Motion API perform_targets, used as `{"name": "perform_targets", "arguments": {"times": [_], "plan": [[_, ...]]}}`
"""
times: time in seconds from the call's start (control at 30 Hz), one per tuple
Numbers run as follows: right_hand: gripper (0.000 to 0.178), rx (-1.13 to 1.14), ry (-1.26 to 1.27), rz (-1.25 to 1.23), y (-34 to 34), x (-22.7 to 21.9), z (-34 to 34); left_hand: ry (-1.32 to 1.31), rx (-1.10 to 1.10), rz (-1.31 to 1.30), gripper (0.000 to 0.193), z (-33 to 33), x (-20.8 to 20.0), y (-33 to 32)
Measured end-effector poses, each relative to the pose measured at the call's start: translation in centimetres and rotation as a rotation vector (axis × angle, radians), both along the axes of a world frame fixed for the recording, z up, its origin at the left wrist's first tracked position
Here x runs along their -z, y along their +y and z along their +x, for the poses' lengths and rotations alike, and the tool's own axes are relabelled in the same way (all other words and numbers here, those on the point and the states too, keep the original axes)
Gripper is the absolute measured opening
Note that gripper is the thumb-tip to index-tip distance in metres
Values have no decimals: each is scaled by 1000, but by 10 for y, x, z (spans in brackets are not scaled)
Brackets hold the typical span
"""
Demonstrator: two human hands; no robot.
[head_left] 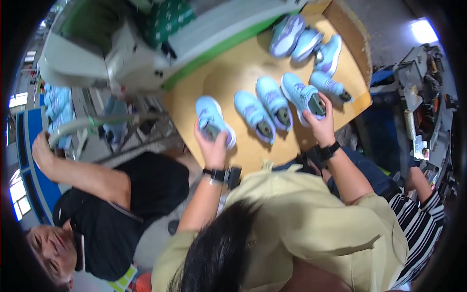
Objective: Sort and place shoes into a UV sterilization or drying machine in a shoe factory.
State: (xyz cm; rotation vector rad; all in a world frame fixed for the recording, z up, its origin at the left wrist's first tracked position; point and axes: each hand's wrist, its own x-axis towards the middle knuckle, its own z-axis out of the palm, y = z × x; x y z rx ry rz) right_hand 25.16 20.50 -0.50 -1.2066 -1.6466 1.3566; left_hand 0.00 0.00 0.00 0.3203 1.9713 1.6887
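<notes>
Two blue shoes [208, 108], one within each grip [214, 152]

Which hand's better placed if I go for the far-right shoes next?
Your right hand, probably: it's nearer those far-right shoes. It's holding a blue shoe, though, and your left hand holds another shoe farther left.

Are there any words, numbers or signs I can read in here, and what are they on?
None that I can read.
Light-blue shoe at the left hand: no readable words.
Blue strapped shoe at the right hand: no readable words.
Two shoes between them: no readable words either.
White card-like thing at the far right: any marks are too small and blurred to read.
</notes>
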Motion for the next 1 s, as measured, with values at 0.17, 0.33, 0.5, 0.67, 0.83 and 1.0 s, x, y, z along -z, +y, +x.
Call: {"name": "perform_targets", "arguments": {"times": [0.17,0.33,0.5,0.67,0.83,1.0], "plan": [[66,-77,260,320,89,-116,-102,485,112,223,84,-54,-128,67],[62,32,217,759,206,-165,-244,681,-95,209,85,-168,-177,200],[65,-107,14,659,247,-145,-288,323,90,-46,88,-277,-151,239],[74,-485,-370,420,223,-118,-79,655,263,-67,81,-151,-109,133],[80,-256,-471,286,169,-41,81,631,451,-364,70,-68,-33,29],[57,-133,-727,149,98,-3,83,452,566,-419,65,-4,-15,3]]}}
